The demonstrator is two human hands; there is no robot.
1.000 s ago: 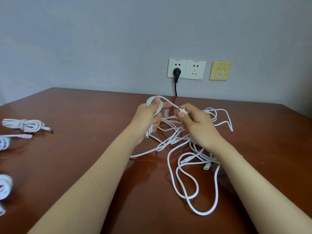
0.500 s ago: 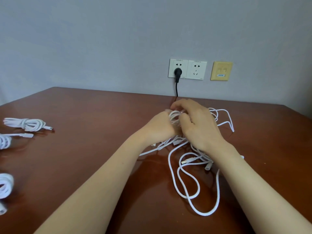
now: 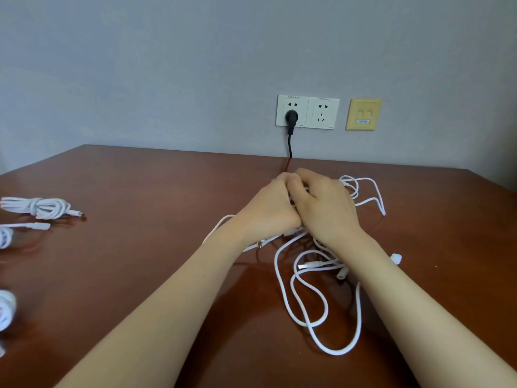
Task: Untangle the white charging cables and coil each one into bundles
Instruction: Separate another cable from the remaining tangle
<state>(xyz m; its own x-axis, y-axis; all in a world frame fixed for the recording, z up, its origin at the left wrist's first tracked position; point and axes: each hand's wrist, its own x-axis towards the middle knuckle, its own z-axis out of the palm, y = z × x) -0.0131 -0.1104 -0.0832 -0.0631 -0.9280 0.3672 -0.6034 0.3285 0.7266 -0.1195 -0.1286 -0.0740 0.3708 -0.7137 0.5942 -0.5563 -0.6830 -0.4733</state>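
Soft, even light, mild sheen on the table [image 3: 140, 275], frame edges bowed and blurred.

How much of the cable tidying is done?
Partly done. At least three coiled bundles lie at the left edge of the table, some cut off by the frame. The left hand and right hand are pressed together, gripping part of the tangle. That tangle, several loose loops and plugs, is what's left to sort.

I counted two hands [image 3: 267, 212] [image 3: 328, 215], one cable tangle [image 3: 319, 265], three coiled bundles [image 3: 42, 207] [image 3: 5, 237] [image 3: 7, 309], two white sockets [image 3: 292, 107] [image 3: 323, 113], one yellow plate [image 3: 363, 114], one black plug [image 3: 291, 119].
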